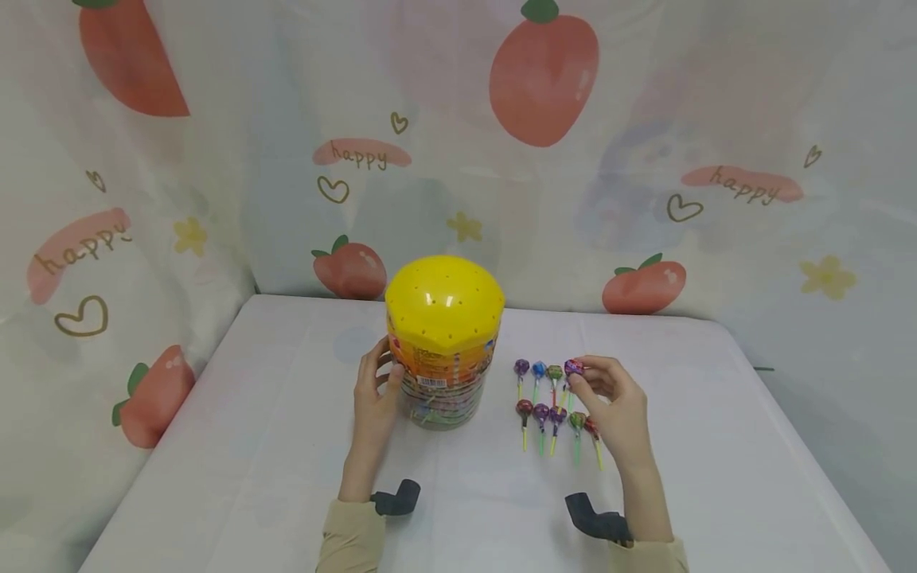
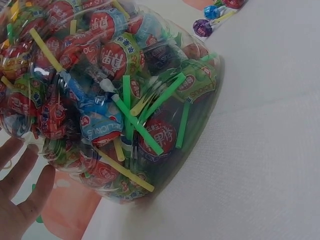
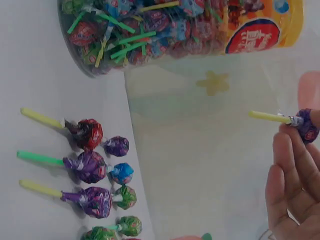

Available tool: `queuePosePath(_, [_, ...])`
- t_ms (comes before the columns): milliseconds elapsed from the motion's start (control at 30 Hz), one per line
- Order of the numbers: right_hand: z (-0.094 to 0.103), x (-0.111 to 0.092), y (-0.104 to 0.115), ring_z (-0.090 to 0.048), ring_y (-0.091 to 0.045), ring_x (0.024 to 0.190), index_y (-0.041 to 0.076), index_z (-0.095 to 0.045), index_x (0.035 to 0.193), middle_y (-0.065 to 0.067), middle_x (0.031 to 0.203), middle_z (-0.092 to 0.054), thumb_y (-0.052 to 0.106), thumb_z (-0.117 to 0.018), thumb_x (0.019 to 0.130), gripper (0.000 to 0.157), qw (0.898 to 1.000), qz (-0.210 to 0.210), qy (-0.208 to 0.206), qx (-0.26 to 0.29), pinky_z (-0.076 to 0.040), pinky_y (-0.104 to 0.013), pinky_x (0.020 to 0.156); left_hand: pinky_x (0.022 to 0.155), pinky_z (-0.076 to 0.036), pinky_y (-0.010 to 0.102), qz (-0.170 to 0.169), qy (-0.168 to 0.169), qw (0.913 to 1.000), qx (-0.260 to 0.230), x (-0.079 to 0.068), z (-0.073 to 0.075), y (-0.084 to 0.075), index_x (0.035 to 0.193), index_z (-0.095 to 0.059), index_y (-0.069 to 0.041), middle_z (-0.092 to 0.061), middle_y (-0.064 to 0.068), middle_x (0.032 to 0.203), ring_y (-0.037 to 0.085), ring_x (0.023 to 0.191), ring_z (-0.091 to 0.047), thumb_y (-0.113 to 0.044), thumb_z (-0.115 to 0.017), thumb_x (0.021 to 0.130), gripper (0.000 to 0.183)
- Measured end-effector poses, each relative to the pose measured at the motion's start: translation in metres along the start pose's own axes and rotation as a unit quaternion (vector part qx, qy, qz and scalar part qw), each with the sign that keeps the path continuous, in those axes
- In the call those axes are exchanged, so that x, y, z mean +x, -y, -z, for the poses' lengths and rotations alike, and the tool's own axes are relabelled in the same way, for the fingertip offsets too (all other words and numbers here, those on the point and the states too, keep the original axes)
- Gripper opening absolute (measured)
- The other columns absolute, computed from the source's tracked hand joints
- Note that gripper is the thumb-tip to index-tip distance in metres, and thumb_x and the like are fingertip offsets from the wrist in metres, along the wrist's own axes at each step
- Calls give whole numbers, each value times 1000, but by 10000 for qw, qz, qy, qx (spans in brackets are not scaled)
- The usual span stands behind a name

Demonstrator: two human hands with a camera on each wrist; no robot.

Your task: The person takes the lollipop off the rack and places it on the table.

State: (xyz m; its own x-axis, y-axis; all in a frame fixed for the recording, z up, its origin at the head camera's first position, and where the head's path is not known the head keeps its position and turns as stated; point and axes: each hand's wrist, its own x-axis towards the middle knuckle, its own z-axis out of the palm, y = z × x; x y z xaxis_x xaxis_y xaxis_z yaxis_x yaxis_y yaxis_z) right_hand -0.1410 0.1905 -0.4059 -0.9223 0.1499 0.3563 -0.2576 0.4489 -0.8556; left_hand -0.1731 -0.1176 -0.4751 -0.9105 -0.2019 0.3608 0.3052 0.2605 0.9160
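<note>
A large clear plastic jar point(image 1: 444, 402) with a yellow lid point(image 1: 446, 298) stands on the table, filled with wrapped lollipops point(image 2: 102, 122). My left hand point(image 1: 376, 390) rests against its left side, with extended fingers point(image 2: 17, 172) spread near the wall. My right hand point(image 1: 612, 398) pinches a purple-wrapped lollipop point(image 3: 307, 127) by its head, its yellow stick pointing away from the fingers. In the head view it is above the right end of the back row. Two rows of lollipops lie beside the jar, including a blue one point(image 1: 539, 369) and a dark red one point(image 1: 524, 408).
The white table point(image 1: 251, 446) extends around the jar and lollipops. Behind it hangs a curtain point(image 1: 444, 183) printed with fruit, hearts and words. A dark curved piece sits at each wrist, one at the left point(image 1: 401, 498) and one at the right point(image 1: 595, 517).
</note>
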Motion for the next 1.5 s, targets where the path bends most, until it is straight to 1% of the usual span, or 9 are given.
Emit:
queuePosePath(133, [12,0,-11,-62,8,76,6,-63,114,6,84,-67,12,-66,91,25,9992,-70,173,-352,-46,-8,75,101,-44,51,1,17,10000,-15,0,0,1,145,-41,-22,-49,6,136,26,126,-48,-27,-56,97,50])
queuePosePath(400, [33,2,-39,-60,10,76,7,-61,120,3,85,-68,21,-65,92,31,9936,-672,275,-864,-45,-6,72,100,-44,50,-13,6,10000,-14,0,1,2,144,-41,-24,-50,6,135,30,127,-48,-31,-55,97,50])
queuePosePath(700, [45,4,-59,-59,7,73,5,-58,121,-4,87,-70,26,-62,94,34,9818,-1196,489,-1391,-45,-14,70,100,-44,50,-27,9,10000,-7,-1,2,2,145,-41,-23,-50,6,134,30,127,-48,-31,-55,97,50])
queuePosePath(767, [46,5,-73,-60,4,74,6,-58,120,-4,87,-70,32,-63,93,38,9797,-1292,543,-1435,-45,-21,70,100,-44,51,-34,5,10000,-14,0,2,3,144,-41,-23,-50,6,133,30,126,-48,-30,-55,97,50])
queuePosePath(867, [48,7,-111,-62,0,77,11,-58,119,-1,86,-70,46,-61,91,45,9753,-1387,647,-1592,-45,-26,69,100,-44,50,-51,-2,10000,-19,0,1,3,144,-41,-23,-50,7,133,29,126,-48,-29,-55,97,50])
queuePosePath(967, [49,9,-149,-65,-4,78,16,-58,118,2,86,-70,60,-57,87,53,9712,-1425,715,-1773,-46,-28,70,100,-44,50,-61,-1,10000,-1,0,1,3,144,-41,-23,-50,7,133,28,126,-48,-30,-55,97,50])
queuePosePath(1033, [51,9,-162,-66,-7,78,16,-58,119,-1,88,-71,63,-55,87,57,9682,-1411,841,-1886,-46,-28,73,100,-44,50,-50,-3,10000,7,0,1,3,144,-41,-24,-50,6,133,28,126,-48,-31,-55,97,50])
queuePosePath(1267, [51,0,-77,-59,-12,79,0,-55,122,-5,86,-68,30,-59,93,41,9455,-2186,1368,-1988,-40,-25,71,100,-44,50,10,-9,10000,-6,1,1,2,145,-41,-25,-50,5,134,28,127,-48,-31,-56,97,51])
queuePosePath(1500, [50,0,-80,-59,-17,79,-4,-54,121,-6,82,-66,27,-58,93,42,9352,-2514,1475,-2012,-41,-32,73,101,-44,49,51,-19,10000,21,1,0,2,145,-41,-24,-50,5,135,25,127,-48,-31,-56,96,51])
